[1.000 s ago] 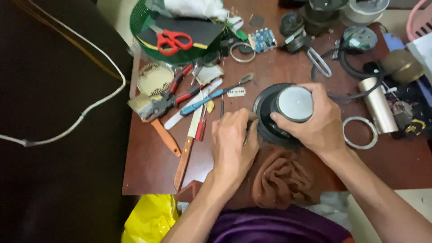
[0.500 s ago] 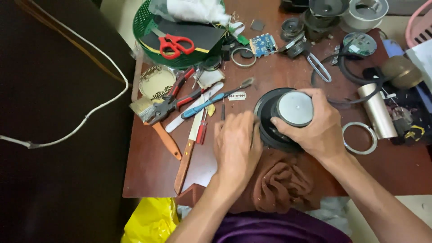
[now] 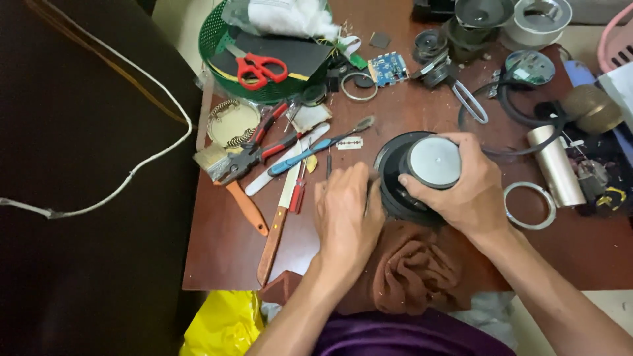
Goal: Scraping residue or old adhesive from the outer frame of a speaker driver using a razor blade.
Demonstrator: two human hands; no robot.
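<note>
A round black loudspeaker [image 3: 399,165] lies face down on the brown wooden table [image 3: 224,244], its silver magnet [image 3: 434,161] turned up. My right hand [image 3: 465,191] grips the speaker over the magnet's near side. My left hand [image 3: 346,214] is closed against the speaker's left rim; a thin tool tip seems to poke out of the fingers, though I cannot tell for sure. A crumpled brown cloth [image 3: 412,273] lies under both wrists at the table's near edge.
Left of my hands lie pliers [image 3: 241,158], a blue-handled brush [image 3: 316,145], a small red screwdriver [image 3: 298,191], a razor blade [image 3: 349,143] and a wooden-handled knife [image 3: 273,234]. A green basket [image 3: 221,36] holds red scissors [image 3: 260,68]. Metal rings, speaker parts and a silver cylinder [image 3: 554,165] sit right.
Both hands stay on the speaker. My left hand has shifted slightly along the left rim; the view has drifted a little.
</note>
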